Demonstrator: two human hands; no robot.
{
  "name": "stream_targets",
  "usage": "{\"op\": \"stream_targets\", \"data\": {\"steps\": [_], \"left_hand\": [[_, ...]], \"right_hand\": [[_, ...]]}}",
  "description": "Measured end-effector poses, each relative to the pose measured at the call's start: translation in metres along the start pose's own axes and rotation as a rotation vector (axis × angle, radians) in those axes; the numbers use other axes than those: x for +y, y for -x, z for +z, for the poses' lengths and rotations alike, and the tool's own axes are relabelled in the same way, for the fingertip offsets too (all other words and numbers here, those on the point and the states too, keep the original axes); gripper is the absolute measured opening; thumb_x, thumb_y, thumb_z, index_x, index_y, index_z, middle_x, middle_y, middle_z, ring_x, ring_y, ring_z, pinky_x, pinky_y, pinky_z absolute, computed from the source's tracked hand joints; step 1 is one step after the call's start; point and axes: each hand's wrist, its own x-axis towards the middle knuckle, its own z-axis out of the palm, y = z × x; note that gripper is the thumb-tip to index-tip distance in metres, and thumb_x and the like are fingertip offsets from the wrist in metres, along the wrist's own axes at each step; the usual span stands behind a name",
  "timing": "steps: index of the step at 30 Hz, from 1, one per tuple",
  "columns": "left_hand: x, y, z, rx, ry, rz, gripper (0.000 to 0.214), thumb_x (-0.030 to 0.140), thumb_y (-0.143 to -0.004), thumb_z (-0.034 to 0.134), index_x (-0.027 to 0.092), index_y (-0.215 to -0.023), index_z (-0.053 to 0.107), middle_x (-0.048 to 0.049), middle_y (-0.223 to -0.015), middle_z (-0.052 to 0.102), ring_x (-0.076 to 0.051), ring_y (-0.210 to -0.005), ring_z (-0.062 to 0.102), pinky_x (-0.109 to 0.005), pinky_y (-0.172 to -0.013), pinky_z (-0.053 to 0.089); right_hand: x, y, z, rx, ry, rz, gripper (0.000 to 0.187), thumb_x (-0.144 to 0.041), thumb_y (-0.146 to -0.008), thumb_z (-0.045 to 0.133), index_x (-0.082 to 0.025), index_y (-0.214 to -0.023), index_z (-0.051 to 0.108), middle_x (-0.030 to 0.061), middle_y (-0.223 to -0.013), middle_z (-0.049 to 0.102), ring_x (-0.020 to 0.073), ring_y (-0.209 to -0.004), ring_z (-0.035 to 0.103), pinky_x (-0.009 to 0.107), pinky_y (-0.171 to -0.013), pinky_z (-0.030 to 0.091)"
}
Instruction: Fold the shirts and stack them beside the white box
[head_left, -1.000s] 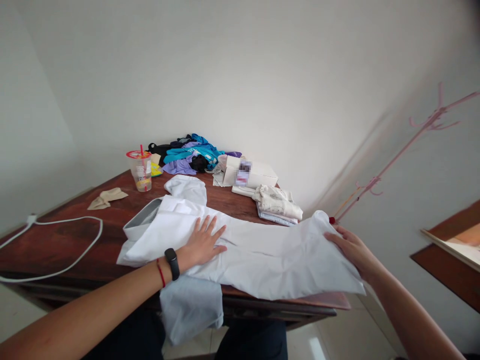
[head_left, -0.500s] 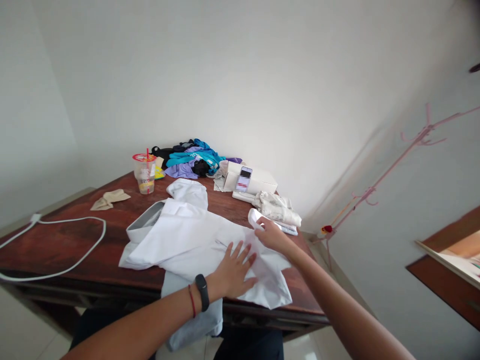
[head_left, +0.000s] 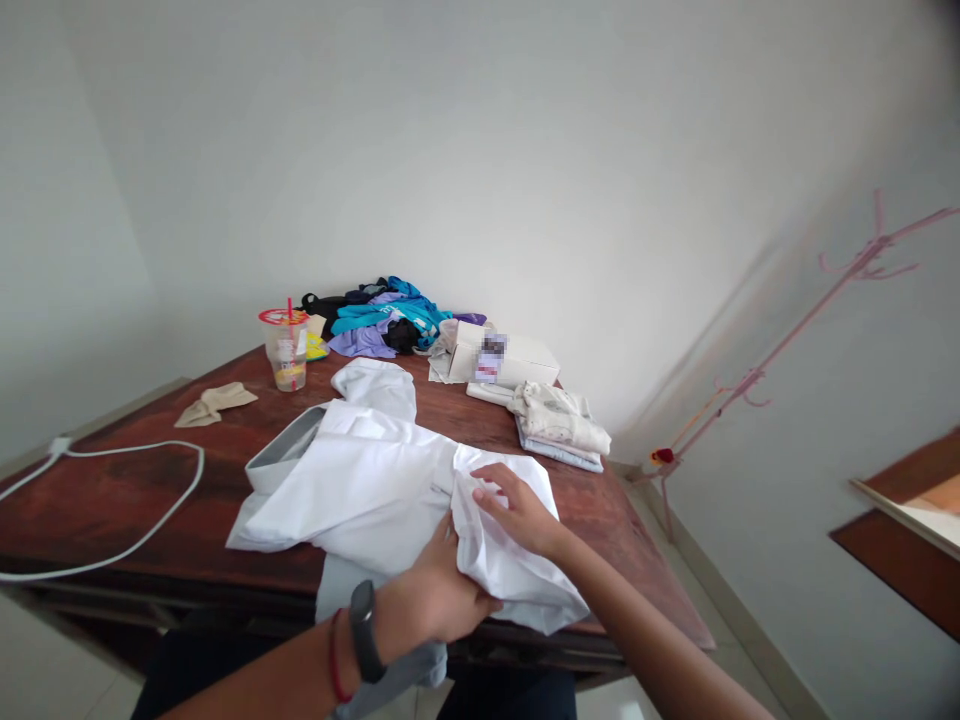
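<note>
A white collared shirt (head_left: 360, 470) lies on the table, its stiff collar opening at the left and one sleeve stretched towards the back. Its right part is folded over to the left. My left hand (head_left: 439, 590) rests on the shirt near the front edge, thumb apart; the folded flap covers most of its fingers. On top of that flap is my right hand (head_left: 521, 510), fingers slightly bent and apart, touching the cloth without a visible grip. Pale cloth hangs over the table's front edge below my left wrist.
Folded clothes (head_left: 562, 425) are stacked at the right of the wooden table (head_left: 630, 540). Behind stand a white box (head_left: 529, 360) and a clothes heap (head_left: 390, 315). A plastic cup (head_left: 287, 350), beige cloth (head_left: 217, 403) and white cable (head_left: 150, 535) lie left. A pink rack (head_left: 787, 340) stands right.
My right hand has brought the shirt's right edge over to the left and loosened its pinch. The flap now covers the fingers of my left hand, which were spread in sight before.
</note>
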Motion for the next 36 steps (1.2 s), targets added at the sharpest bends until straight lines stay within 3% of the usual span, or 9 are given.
{"op": "stream_targets", "data": {"steps": [3, 7, 11, 15, 20, 26, 29, 32, 36], "left_hand": [[0.003, 0.024, -0.019, -0.086, 0.145, -0.026, 0.067, 0.057, -0.093, 0.057, 0.025, -0.15, 0.048, -0.0137, -0.157, 0.043, -0.036, -0.144, 0.039, -0.055, -0.12, 0.028], [0.013, 0.038, -0.034, -0.064, 0.231, -0.206, 0.05, 0.054, -0.1, 0.046, 0.019, -0.125, 0.07, -0.0147, -0.14, 0.061, -0.033, -0.132, 0.054, -0.048, -0.112, 0.042], [0.02, 0.052, -0.011, 0.161, 0.211, -0.264, 0.035, 0.042, -0.101, 0.047, 0.024, -0.096, 0.077, -0.0067, -0.106, 0.077, -0.026, -0.104, 0.07, -0.039, -0.096, 0.056], [0.028, 0.068, 0.014, 0.423, 0.08, -0.11, 0.023, 0.027, -0.091, 0.058, 0.028, -0.11, 0.072, -0.0027, -0.094, 0.079, -0.023, -0.093, 0.075, -0.031, -0.084, 0.062], [0.052, 0.058, 0.0, 0.66, -0.018, 0.079, 0.023, 0.013, -0.087, 0.055, 0.025, -0.098, 0.071, -0.0066, -0.097, 0.075, -0.022, -0.1, 0.073, -0.03, -0.086, 0.062], [0.061, 0.016, -0.015, 0.443, 0.041, 0.06, 0.043, 0.028, -0.098, 0.05, 0.019, -0.141, 0.053, -0.0146, -0.146, 0.055, -0.027, -0.133, 0.055, -0.042, -0.107, 0.052], [0.051, -0.017, -0.006, 0.378, 0.075, -0.044, 0.059, 0.034, -0.105, 0.038, 0.014, -0.159, 0.026, -0.0162, -0.164, 0.029, -0.028, -0.152, 0.029, -0.048, -0.119, 0.039], [0.031, -0.042, 0.013, 0.281, 0.047, -0.162, 0.068, 0.041, -0.106, 0.031, 0.008, -0.162, 0.011, -0.0196, -0.167, 0.012, -0.032, -0.155, 0.015, -0.053, -0.12, 0.033], [0.0, -0.045, 0.041, 0.132, -0.076, -0.289, 0.072, 0.053, -0.104, 0.032, 0.009, -0.161, 0.022, -0.0207, -0.166, 0.013, -0.041, -0.153, 0.014, -0.063, -0.118, 0.029]], "right_hand": [[0.009, 0.012, 0.004, -0.117, 0.13, -0.063, 0.061, -0.059, -0.099, 0.045, -0.02, -0.147, 0.05, 0.0138, -0.157, 0.043, 0.0287, -0.148, 0.033, 0.047, -0.122, 0.027], [0.013, 0.011, 0.022, -0.255, 0.264, 0.004, 0.071, -0.064, -0.1, 0.037, -0.026, -0.159, 0.03, 0.0082, -0.17, 0.014, 0.0311, -0.157, 0.001, 0.056, -0.125, 0.013], [0.011, 0.009, 0.043, -0.196, 0.433, 0.026, 0.078, -0.062, -0.097, 0.046, -0.025, -0.161, 0.024, 0.0102, -0.17, 0.007, 0.0361, -0.156, -0.002, 0.064, -0.122, 0.007], [0.011, 0.013, 0.053, -0.09, 0.472, 0.014, 0.073, -0.056, -0.096, 0.048, -0.028, -0.16, 0.027, 0.0087, -0.169, 0.012, 0.0357, -0.156, 0.003, 0.064, -0.121, 0.007], [0.014, 0.013, 0.055, -0.059, 0.435, 0.024, 0.072, -0.056, -0.096, 0.049, -0.029, -0.159, 0.029, 0.0079, -0.169, 0.015, 0.0358, -0.156, 0.006, 0.065, -0.121, 0.007], [0.023, 0.008, 0.051, -0.072, 0.252, 0.034, 0.076, -0.053, -0.089, 0.061, -0.027, -0.156, 0.037, 0.0092, -0.167, 0.024, 0.0362, -0.155, 0.01, 0.064, -0.121, 0.004], [0.031, 0.004, 0.037, 0.002, -0.122, 0.046, 0.063, -0.045, -0.089, 0.062, -0.023, -0.147, 0.051, 0.0113, -0.154, 0.048, 0.033, -0.147, 0.035, 0.053, -0.122, 0.022], [0.04, 0.006, 0.013, 0.226, -0.647, 0.158, 0.045, -0.044, -0.086, 0.062, -0.019, -0.122, 0.067, 0.0116, -0.123, 0.07, 0.0287, -0.118, 0.063, 0.043, -0.103, 0.048], [0.052, 0.03, -0.014, 0.617, -0.924, 0.302, 0.028, -0.041, -0.074, 0.072, -0.019, -0.092, 0.069, 0.0067, -0.102, 0.073, 0.0217, -0.099, 0.067, 0.033, -0.09, 0.053]]}}
